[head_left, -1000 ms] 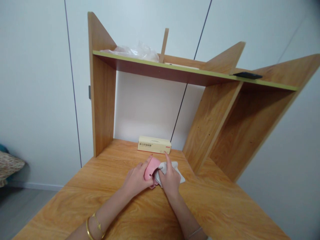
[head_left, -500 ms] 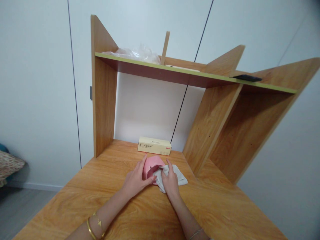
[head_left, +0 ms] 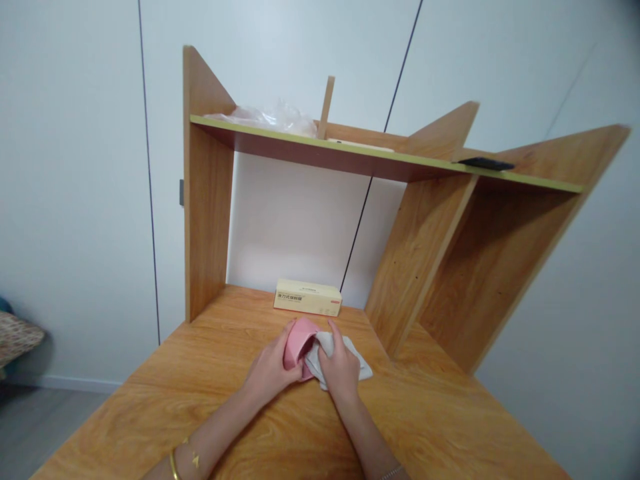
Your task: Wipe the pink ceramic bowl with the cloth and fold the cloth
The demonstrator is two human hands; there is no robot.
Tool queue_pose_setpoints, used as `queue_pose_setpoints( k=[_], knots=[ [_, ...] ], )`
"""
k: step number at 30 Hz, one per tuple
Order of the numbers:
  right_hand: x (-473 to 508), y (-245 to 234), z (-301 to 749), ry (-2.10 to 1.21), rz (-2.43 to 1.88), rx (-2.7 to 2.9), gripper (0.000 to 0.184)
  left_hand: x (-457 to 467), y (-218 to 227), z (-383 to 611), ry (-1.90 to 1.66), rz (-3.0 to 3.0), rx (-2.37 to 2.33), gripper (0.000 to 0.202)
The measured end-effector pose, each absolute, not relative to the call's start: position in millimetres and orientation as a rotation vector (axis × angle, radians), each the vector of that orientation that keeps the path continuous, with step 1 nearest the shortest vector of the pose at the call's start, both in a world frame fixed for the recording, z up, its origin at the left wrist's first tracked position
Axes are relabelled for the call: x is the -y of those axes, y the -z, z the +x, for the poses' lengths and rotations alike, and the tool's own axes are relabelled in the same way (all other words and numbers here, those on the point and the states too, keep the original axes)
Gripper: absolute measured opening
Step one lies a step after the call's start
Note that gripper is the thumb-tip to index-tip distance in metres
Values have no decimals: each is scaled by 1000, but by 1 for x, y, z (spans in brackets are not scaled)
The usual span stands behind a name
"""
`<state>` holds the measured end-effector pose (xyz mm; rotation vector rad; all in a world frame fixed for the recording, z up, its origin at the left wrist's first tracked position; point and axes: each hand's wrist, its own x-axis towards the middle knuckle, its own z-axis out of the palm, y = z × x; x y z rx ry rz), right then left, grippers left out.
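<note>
Nr: wood counter (head_left: 435,417). Approx. ctr, L hand (head_left: 270,368) has its grip round pink container (head_left: 300,335), opening twd R; R hand (head_left: 341,368) grip clenched on lt. grey cloth (head_left: 314,362) at that opening. Just beyond: yellowish box (head_left: 307,301). Far, up top: shelf (head_left: 350,164) w/ clear plastic bag (head_left: 280,120), L side.

I see a wood-grain desk (head_left: 425,413) with a matching shelf unit (head_left: 207,233) standing along its far side, the shelf's front edge yellow-green. Behind it I have a pale wall (head_left: 75,167) split by thin dark seams (head_left: 147,147). To the left, I make out grey floor (head_left: 40,420) below a white baseboard (head_left: 80,383). The light looks cool and soft to me.
</note>
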<state>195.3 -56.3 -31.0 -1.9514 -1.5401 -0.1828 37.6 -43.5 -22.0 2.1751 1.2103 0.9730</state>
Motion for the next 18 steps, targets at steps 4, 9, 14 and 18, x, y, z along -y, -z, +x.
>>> queue_pose_setpoints(
  k=[4, 9, 14, 18],
  knots=[
    [54, 33, 198, 40, -2075, 1514, 60, 48, 18, 38, -964, 2248, -1194, 76],
    [55, 34, 199, -32, -2015, 1476, 60, 53, 12, 39, -901, 2279, -1192, 78],
    [60, 26, 194, 165, -1798, 1502, 65, 52, 11, 39, -900, 2247, -1223, 72],
    [56, 29, 197, 12, -1971, 1488, 62, 51, 12, 37, -882, 2275, -1210, 76]
  ],
)
